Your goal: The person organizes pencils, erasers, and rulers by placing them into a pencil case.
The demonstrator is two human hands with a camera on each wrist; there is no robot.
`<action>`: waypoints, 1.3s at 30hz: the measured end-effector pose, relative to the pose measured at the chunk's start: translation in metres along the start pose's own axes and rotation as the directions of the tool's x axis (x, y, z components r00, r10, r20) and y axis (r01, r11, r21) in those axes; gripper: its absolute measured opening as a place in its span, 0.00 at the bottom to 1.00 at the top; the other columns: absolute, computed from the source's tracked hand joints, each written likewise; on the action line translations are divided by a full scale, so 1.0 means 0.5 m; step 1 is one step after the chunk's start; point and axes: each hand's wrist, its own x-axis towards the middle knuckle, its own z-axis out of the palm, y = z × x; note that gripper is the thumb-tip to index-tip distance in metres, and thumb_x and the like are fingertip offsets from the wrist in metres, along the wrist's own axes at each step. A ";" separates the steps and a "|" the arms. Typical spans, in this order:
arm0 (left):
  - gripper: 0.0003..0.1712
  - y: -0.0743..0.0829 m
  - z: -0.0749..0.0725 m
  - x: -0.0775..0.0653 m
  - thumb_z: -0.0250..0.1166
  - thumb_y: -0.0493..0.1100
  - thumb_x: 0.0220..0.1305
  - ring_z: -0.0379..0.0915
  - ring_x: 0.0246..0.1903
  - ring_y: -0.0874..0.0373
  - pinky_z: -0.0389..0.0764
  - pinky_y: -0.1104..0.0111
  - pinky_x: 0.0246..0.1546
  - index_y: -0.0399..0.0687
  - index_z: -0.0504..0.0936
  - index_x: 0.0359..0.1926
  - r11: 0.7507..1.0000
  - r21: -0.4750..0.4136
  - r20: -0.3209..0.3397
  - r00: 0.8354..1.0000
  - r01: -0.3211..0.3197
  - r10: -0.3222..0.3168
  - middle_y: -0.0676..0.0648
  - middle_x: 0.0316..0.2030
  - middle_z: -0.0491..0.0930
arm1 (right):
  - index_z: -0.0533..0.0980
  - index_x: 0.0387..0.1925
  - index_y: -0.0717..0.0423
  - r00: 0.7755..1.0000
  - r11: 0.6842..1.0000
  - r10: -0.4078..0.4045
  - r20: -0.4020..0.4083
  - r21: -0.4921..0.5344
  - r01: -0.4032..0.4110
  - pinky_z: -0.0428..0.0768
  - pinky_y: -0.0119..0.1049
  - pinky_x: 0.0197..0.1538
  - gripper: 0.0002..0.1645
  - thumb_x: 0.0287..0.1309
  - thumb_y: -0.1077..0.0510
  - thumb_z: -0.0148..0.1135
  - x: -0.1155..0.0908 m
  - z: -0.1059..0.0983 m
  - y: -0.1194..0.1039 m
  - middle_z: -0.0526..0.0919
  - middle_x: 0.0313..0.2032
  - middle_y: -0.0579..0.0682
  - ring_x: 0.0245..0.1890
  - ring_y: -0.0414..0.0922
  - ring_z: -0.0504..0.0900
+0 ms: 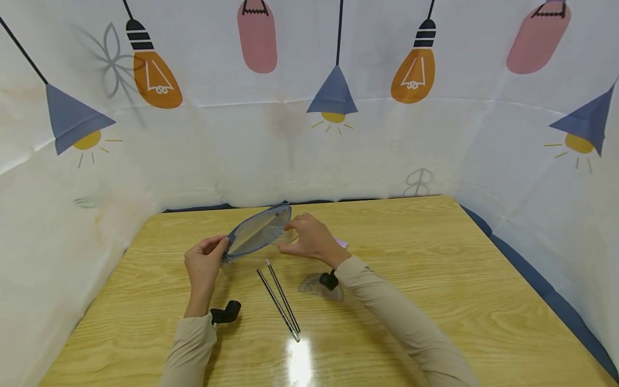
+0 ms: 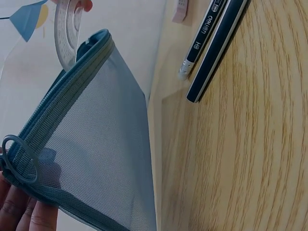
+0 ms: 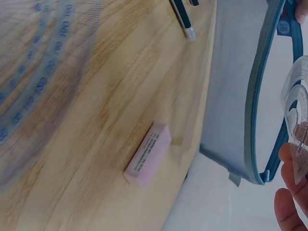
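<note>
A blue-grey mesh zip pouch is held up off the table by my left hand, which pinches one end of it near a ring on the zip. Its zip is undone and the mouth gapes. My right hand pinches a clear protractor at that mouth; in the left wrist view the lower edge of the protractor dips behind the zip edge. A second clear protractor lies flat on the table under my right wrist.
Two dark striped pencils lie side by side on the wooden table, one marked HB. A pink eraser in a printed sleeve rests beyond the flat protractor. Patterned cloth hangs behind the far table edge.
</note>
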 end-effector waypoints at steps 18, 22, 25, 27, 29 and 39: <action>0.15 0.003 -0.003 -0.002 0.70 0.43 0.61 0.79 0.28 0.67 0.76 0.77 0.26 0.35 0.87 0.41 1.000 0.006 0.012 1.000 0.027 -0.027 0.47 0.33 0.85 | 0.85 0.38 0.51 0.999 0.990 -0.034 0.007 -0.139 0.035 0.79 0.42 0.39 0.20 0.54 0.41 0.64 0.026 0.028 -0.010 0.85 0.36 0.49 0.38 0.48 0.81; 0.14 0.006 -0.004 0.001 0.69 0.40 0.62 0.79 0.29 0.68 0.76 0.78 0.27 0.31 0.85 0.43 1.000 0.019 0.024 0.999 0.024 -0.024 0.46 0.33 0.85 | 0.85 0.38 0.51 0.999 0.984 -0.035 0.023 -0.175 0.039 0.79 0.42 0.41 0.20 0.54 0.41 0.64 0.029 0.033 -0.012 0.85 0.36 0.48 0.39 0.48 0.81; 0.14 0.006 -0.004 0.000 0.69 0.40 0.62 0.79 0.29 0.68 0.76 0.79 0.27 0.32 0.85 0.42 1.000 0.018 0.021 0.999 0.024 -0.025 0.47 0.32 0.85 | 0.85 0.38 0.52 0.998 0.980 -0.044 0.035 -0.194 0.050 0.79 0.41 0.41 0.20 0.55 0.41 0.64 0.031 0.036 -0.015 0.85 0.36 0.48 0.39 0.47 0.81; 0.14 0.005 -0.003 0.000 0.70 0.41 0.61 0.79 0.28 0.68 0.76 0.79 0.27 0.33 0.86 0.42 1.000 0.010 0.015 1.000 0.024 -0.024 0.49 0.32 0.85 | 0.85 0.39 0.52 0.998 0.977 -0.050 0.039 -0.203 0.057 0.79 0.40 0.41 0.20 0.55 0.41 0.65 0.032 0.037 -0.017 0.85 0.37 0.48 0.38 0.47 0.81; 0.14 0.004 -0.003 -0.001 0.70 0.42 0.61 0.79 0.28 0.68 0.76 0.78 0.27 0.35 0.87 0.41 1.000 0.004 0.009 1.000 0.021 -0.021 0.50 0.31 0.85 | 0.85 0.39 0.53 0.998 0.973 -0.056 0.042 -0.222 0.064 0.79 0.39 0.39 0.21 0.56 0.40 0.65 0.033 0.039 -0.019 0.85 0.37 0.48 0.37 0.46 0.81; 0.14 0.004 -0.003 -0.001 0.71 0.44 0.60 0.79 0.28 0.67 0.76 0.78 0.27 0.35 0.87 0.40 1.000 0.001 -0.005 1.000 0.010 -0.010 0.55 0.29 0.84 | 0.86 0.40 0.51 0.996 0.962 -0.019 0.091 -0.268 0.043 0.80 0.36 0.38 0.25 0.58 0.35 0.63 0.039 0.050 -0.029 0.85 0.39 0.46 0.37 0.43 0.82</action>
